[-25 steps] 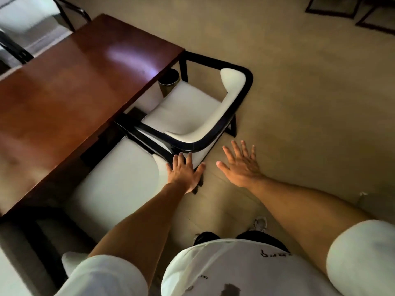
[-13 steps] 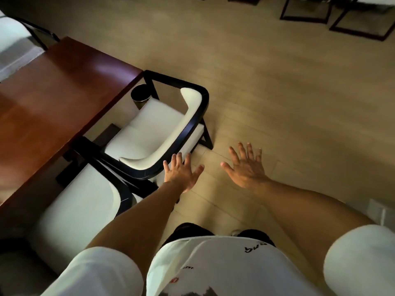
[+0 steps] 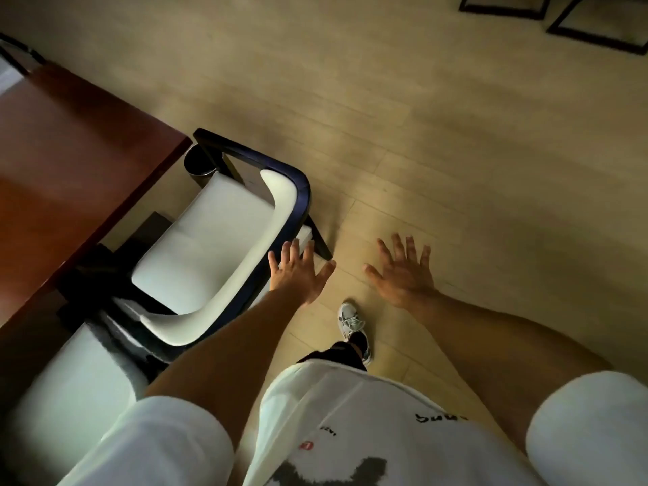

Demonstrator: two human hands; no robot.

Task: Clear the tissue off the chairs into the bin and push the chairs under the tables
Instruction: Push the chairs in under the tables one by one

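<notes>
Two white-cushioned chairs with black frames stand along the edge of a reddish wooden table (image 3: 70, 177). The far chair (image 3: 224, 236) has its seat partly under the table. The near chair (image 3: 66, 373) sits at the lower left, mostly cut off. A small dark bin (image 3: 200, 164) stands by the table corner behind the far chair. My left hand (image 3: 298, 275) hovers with fingers spread just beside the far chair's backrest, touching nothing I can make out. My right hand (image 3: 403, 271) is spread open over the floor. No tissue shows on either seat.
Pale wood-plank floor (image 3: 420, 135) stretches to the right and ahead. Black chair or table frames (image 3: 596, 26) stand at the top right. My shoe (image 3: 350, 320) is on the floor below my hands. Another chair's frame (image 3: 17, 54) peeks in at the upper left.
I have stepped to the right along the table. My left hand has left the near chair's backrest and now floats by the far chair. Both hands stay spread.
</notes>
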